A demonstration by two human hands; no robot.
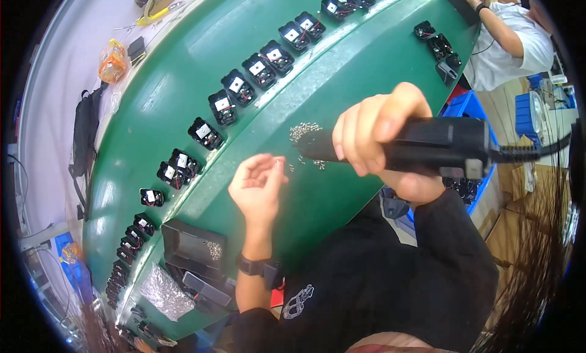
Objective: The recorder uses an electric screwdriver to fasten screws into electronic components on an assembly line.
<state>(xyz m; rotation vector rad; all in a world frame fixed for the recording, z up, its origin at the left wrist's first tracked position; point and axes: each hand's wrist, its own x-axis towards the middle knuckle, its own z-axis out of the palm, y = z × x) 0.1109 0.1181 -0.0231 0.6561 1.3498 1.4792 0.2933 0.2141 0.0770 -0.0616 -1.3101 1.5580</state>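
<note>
The right hand [381, 130] is raised nearest the camera, its forearm entering from the lower right, fingers wrapped in a firm grip around a thick black cylindrical corded power tool [439, 142]. The tool lies nearly level, its narrow end leftward above small silvery metal screws [305, 131] heaped on the smooth green surface [360, 72]. The left hand [259, 182] stands upright beside them, palm turned inward, fingers curled, thumb and forefinger tips pressed together; anything pinched there is too small to tell. Left of that forearm sits an open black rectangular tray [177, 242]. Farther off, small open black plastic cases [238, 87] line the surface.
</note>
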